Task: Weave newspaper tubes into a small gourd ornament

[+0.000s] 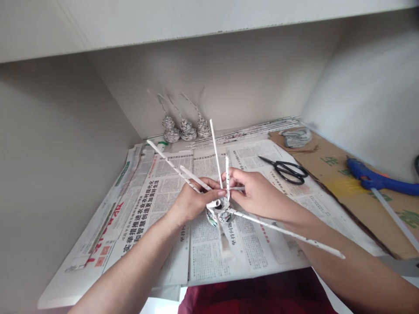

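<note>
A small woven piece of rolled newspaper [212, 218] sits between my hands, low over the newspaper sheets. Several paper tubes [284, 230] stick out from it in different directions, some upright, one reaching far to the lower right. My left hand [194, 198] is closed around its left side, thumb across the top near a tube's open end. On the other side, my right hand [253, 189] pinches a paper tube at the rim, with thumb and index finger together. The hands hide part of the weave. One tube pointing toward me is blurred.
Newspaper sheets [166, 235] cover the table. Three gourd-shaped woven pieces [188, 131] stand at the back beside a bundle of paper tubes [245, 132]. Black scissors [290, 171] lie to the right. Cardboard [330, 168] holds a grey cloth [296, 138] and a blue glue gun [376, 178].
</note>
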Tool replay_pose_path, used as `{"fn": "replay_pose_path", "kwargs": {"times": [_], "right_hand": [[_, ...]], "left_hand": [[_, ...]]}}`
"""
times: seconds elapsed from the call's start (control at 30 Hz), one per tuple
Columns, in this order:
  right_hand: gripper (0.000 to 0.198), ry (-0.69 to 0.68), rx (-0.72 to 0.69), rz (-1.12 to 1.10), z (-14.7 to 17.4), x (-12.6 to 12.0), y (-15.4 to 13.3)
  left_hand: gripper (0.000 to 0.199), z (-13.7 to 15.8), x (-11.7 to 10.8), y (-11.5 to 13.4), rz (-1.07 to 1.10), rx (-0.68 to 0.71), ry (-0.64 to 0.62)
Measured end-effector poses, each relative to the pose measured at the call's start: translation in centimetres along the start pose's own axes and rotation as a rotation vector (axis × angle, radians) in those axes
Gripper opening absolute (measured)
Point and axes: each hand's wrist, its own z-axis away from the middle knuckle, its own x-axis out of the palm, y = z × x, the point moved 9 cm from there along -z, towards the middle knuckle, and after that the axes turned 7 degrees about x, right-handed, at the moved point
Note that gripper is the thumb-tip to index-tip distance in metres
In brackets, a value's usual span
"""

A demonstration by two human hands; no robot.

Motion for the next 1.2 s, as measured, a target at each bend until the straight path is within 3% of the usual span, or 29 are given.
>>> {"fn": "replay_pose_path", "kwargs": {"times": [0.13, 0.27, 0.33, 0.43, 0.6, 0.9, 1.2], "right_hand": [[0.021, -0.001, 0.032, -0.056, 0.1, -0.6, -0.2], [0.008, 0.427, -0.062, 0.060, 1.3, -5.0, -2.2], [0.018, 0.524, -0.085, 0.106, 1.9, -5.6, -2.6], [0.029, 0.362, -0.013, 0.134, 0.9, -3.6, -1.6], [0.011, 0.324, -0.064, 0.154, 0.1, -1.8, -1.4], [0.010, 0.073, 0.149, -0.194, -0.8, 0.9, 1.8], [0.020, 0.062, 0.259, -0.255, -1.1, 1.1, 3.2]], "left_hand": [[0.016, 0.1, -0.6, 0.3, -0.064, 0.029, 0.059], [0.018, 0.1, -2.0, 0.5, -0.115, 0.074, 0.182], [0.018, 0.0, -2.2, 0.6, -0.126, 0.096, 0.199], [0.018, -0.1, -2.1, 0.5, -0.129, 0.109, 0.199], [0.017, -0.2, -1.7, 0.4, -0.093, 0.108, 0.192], [0.020, -0.1, -1.7, 0.3, -0.076, 0.074, 0.212], [0.020, 0.0, -1.3, 0.0, -0.003, 0.067, 0.189]]}}
